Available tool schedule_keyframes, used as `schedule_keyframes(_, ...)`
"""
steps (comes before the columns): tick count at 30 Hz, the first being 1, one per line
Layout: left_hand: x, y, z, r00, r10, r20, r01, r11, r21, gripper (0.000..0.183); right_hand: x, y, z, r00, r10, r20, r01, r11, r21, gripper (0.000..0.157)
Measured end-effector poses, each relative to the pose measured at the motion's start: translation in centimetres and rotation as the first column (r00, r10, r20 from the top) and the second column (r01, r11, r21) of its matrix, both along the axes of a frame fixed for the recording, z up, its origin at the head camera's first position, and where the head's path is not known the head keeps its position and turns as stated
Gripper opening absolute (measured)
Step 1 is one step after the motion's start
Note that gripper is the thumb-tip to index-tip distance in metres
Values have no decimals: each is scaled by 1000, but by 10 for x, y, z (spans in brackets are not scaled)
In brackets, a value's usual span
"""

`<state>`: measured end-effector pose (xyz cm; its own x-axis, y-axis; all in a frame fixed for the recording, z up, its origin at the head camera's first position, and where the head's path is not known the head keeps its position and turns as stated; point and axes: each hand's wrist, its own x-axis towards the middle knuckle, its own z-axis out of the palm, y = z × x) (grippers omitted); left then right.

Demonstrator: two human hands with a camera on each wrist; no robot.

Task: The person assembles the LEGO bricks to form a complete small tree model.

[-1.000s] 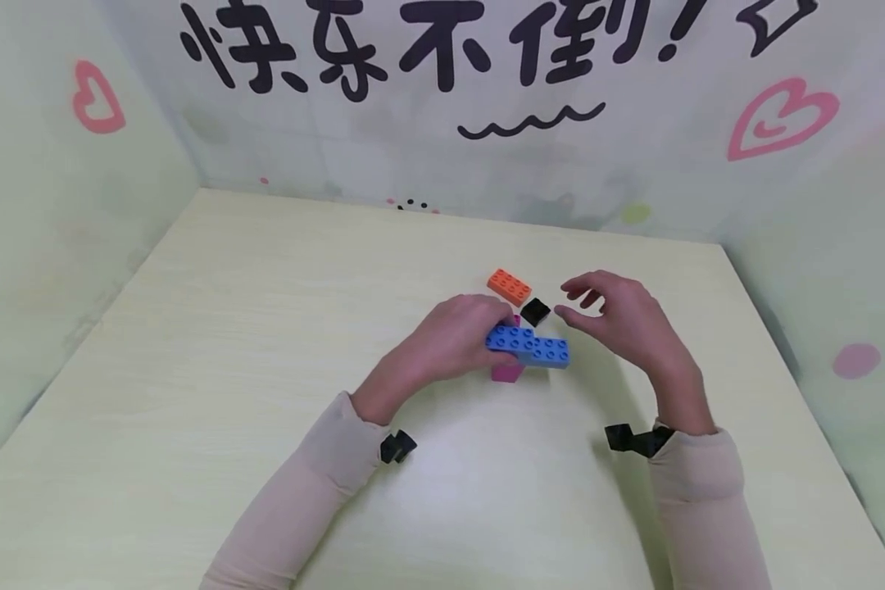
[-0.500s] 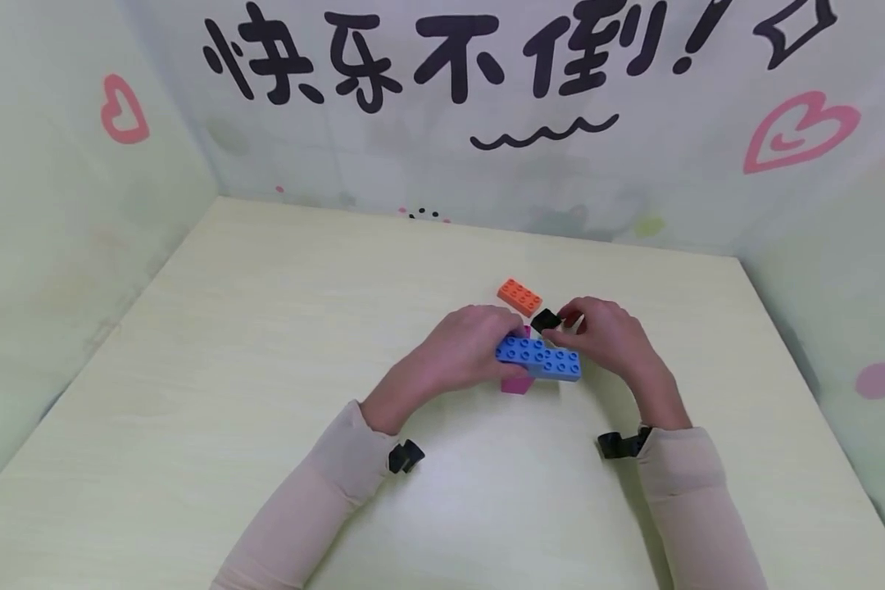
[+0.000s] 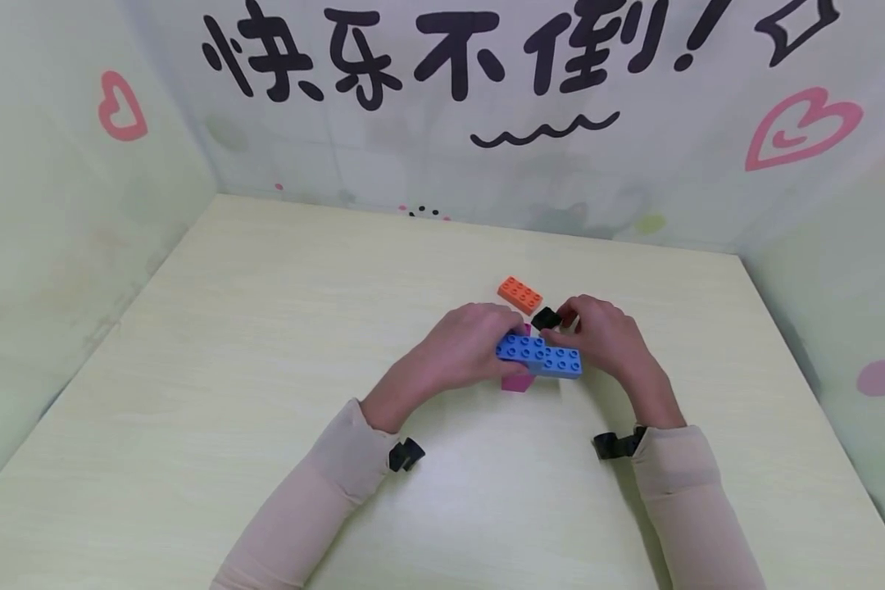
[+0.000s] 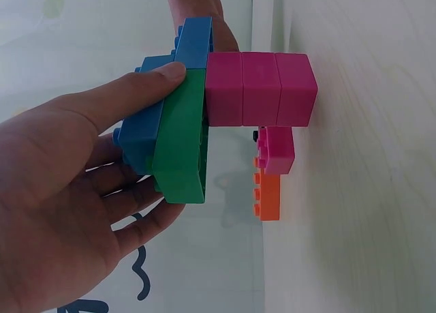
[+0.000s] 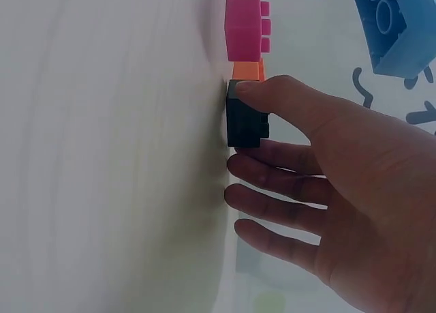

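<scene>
Where the left hand (image 3: 468, 346) sits: left of the black brick (image 3: 545, 318), forearm angled inward, thumb and fingers gripping the brick assembly (image 4: 180, 136) by its blue-green part.
Right hand (image 3: 603, 332): just right of the black brick, thumb and index finger pinching it, other fingers extended.
Brick assembly: nearer the person than the black brick; 2 blue, 1 green, 3 pink in a column visible.
Loose pink brick (image 5: 242, 26): 1, left of the black brick.
Orange brick (image 3: 519, 295): 1, beyond and left of the black brick.
Black brick: 1, at the tabletop (image 3: 324, 279).
</scene>
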<state>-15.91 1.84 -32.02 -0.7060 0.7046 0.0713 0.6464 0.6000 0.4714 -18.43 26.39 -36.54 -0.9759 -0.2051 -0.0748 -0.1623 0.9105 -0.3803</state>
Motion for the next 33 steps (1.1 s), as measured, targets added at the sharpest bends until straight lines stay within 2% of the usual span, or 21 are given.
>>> schedule_keyframes(5,1,1,1,1000,4,7,-4,1000,-9,47,6,7,13,999,-5,-31,4,1000,-30,47)
schedule_keyframes(10,1,3,1,1000,8,3,-8,1000,-14,47,20,15,41,992,13,-125,-23,996,-81,43)
schedule_keyframes(14,1,2,2,1000,15,6,-15,1000,-8,46,35,16,63,985,62,-164,-81,990,-114,39)
schedule_keyframes(18,1,2,1,1000,14,7,-14,1000,6,44,49,16,77,974,156,-162,-178,976,-129,34)
schedule_keyframes(21,1,1,-1,1000,9,3,-9,1000,17,43,55,15,81,962,238,-137,-257,955,-145,31)
schedule_keyframes(24,1,0,-2,1000,2,-3,-2,1000,29,42,57,13,82,953,288,-94,-300,940,-164,29)
schedule_keyframes(29,0,0,-3,1000,-7,-4,7,999,48,40,56,11,79,955,296,-19,-295,940,-174,30)
schedule_keyframes(33,0,0,-2,1000,-6,-4,6,999,53,40,55,10,78,954,301,4,-295,939,-177,30)
